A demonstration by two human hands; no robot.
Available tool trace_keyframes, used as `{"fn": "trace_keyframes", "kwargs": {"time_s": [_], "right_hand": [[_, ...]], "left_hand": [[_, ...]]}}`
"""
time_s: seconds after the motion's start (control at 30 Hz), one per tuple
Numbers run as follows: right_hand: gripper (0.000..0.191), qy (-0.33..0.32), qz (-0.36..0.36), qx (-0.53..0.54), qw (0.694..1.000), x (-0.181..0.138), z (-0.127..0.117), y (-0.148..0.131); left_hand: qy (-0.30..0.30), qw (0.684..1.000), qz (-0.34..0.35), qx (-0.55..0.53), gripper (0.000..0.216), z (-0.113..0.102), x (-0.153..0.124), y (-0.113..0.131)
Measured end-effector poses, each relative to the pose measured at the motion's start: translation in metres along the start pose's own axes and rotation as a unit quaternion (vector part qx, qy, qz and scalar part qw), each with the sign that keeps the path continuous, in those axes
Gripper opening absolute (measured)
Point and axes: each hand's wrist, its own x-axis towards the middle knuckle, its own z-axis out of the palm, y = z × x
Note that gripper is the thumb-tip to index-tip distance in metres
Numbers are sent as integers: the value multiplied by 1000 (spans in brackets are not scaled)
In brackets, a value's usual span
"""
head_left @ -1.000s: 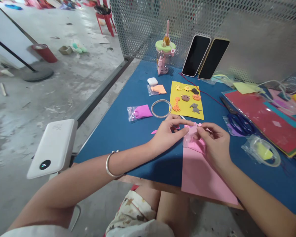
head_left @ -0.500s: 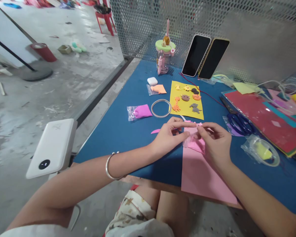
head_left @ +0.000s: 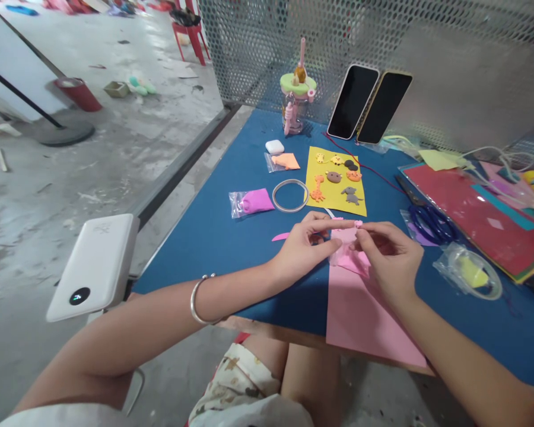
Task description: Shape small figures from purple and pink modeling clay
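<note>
Over the pink sheet [head_left: 365, 320], my left hand [head_left: 305, 246] has its index finger stretched out and its thumb apart. That fingertip touches a small lump of pink clay [head_left: 358, 224]. From the other side, the thumb and index finger of my right hand [head_left: 389, 255] are pinched together at the lump. Below the fingers lies a clear bag of pink clay [head_left: 353, 263], close to my left thumb. More pink bits [head_left: 338, 220] show behind my left index finger. A pink sliver [head_left: 280, 236] lies left of my left hand; something dark under its fingers is mostly hidden.
A yellow sheet [head_left: 333, 204] bears several clay animals. Around it are a ring of tape [head_left: 290, 196], a purple clay bag [head_left: 258, 201] and blue-handled scissors [head_left: 431, 224]. Two phones [head_left: 353, 101] lean at the back, near a cup [head_left: 297, 89]. A power bank [head_left: 93, 261] juts out left.
My right hand has shifted slightly to the right, and more of the pink clay lump shows between the fingertips. My left hand stays in place.
</note>
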Motion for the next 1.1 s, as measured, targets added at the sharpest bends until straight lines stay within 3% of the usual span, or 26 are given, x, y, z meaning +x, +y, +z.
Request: {"fn": "trace_keyframes", "kwargs": {"time_s": [0.7,0.9,1.1], "right_hand": [[10,40,-54,-78,995,3,-2,5],[9,33,-48,-78,995,5,-3,5],[8,17,-59,-59,996,4,-3,8]], "left_hand": [[-58,998,27,2,42,3,-6,4],[-4,996,12,91,45,4,-5,0],[12,996,33,84,41,4,-3,1]]}}
